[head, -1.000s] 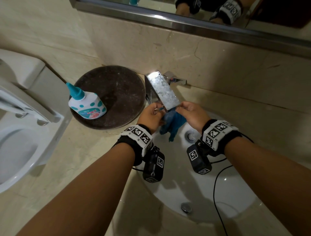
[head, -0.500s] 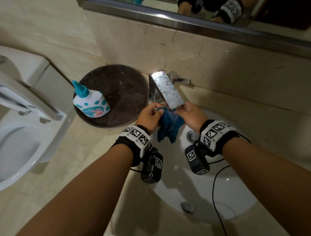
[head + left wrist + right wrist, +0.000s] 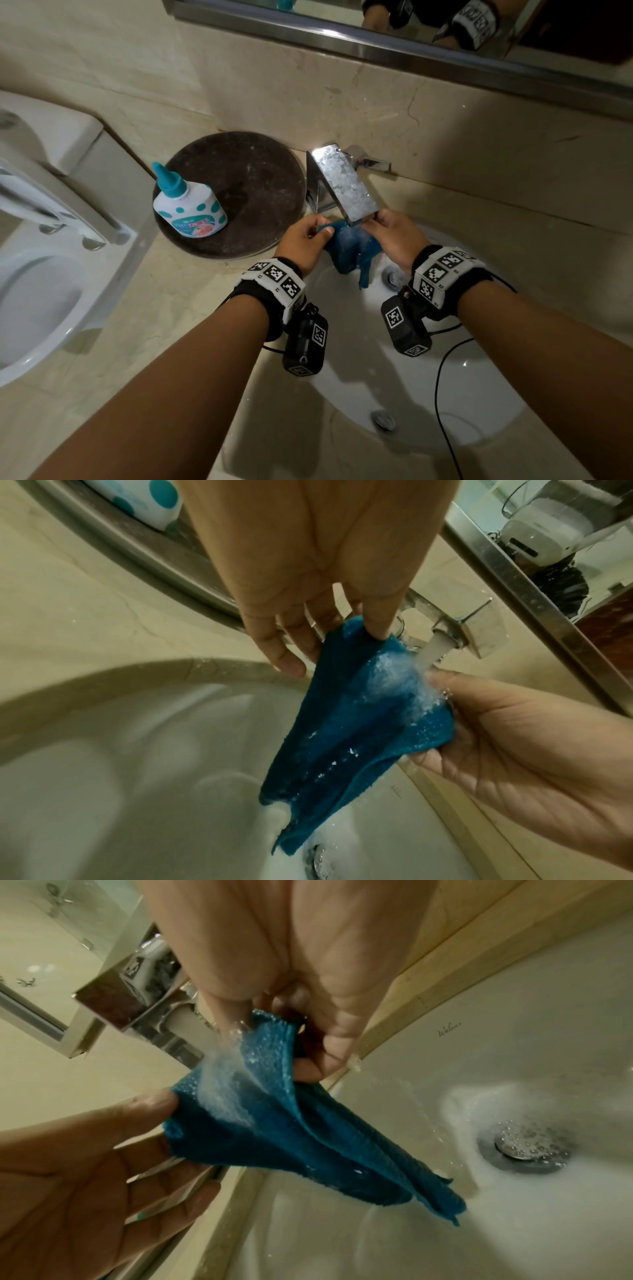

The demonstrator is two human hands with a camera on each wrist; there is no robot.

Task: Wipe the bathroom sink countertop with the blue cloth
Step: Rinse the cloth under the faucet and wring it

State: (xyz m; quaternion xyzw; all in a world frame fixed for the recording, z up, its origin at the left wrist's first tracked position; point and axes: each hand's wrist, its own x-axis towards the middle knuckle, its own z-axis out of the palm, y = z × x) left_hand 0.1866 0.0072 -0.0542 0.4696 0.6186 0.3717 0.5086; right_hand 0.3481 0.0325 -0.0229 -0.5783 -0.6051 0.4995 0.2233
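The blue cloth [image 3: 352, 251] hangs under the chrome faucet [image 3: 346, 186] above the white sink basin [image 3: 394, 383]. Water runs from the spout onto the blue cloth [image 3: 359, 723], soaking its top fold. My left hand [image 3: 305, 240] pinches the cloth's left upper corner between thumb and forefinger. My right hand [image 3: 394, 234] pinches the right upper corner, stretching the cloth [image 3: 291, 1123] between both hands. The lower end of the cloth dangles toward the drain [image 3: 531, 1146]. The beige marble countertop [image 3: 154, 325] surrounds the basin.
A white bottle with teal dots and cap [image 3: 186, 205] stands on a dark round tray [image 3: 246, 178] left of the faucet. A white toilet [image 3: 37, 267] is at far left. A mirror edge [image 3: 376, 41] runs along the wall above. A black cable [image 3: 442, 394] crosses the basin.
The cloth has been spread wider between both hands under the running water; the hands stay at the spout. The view has shifted slightly.
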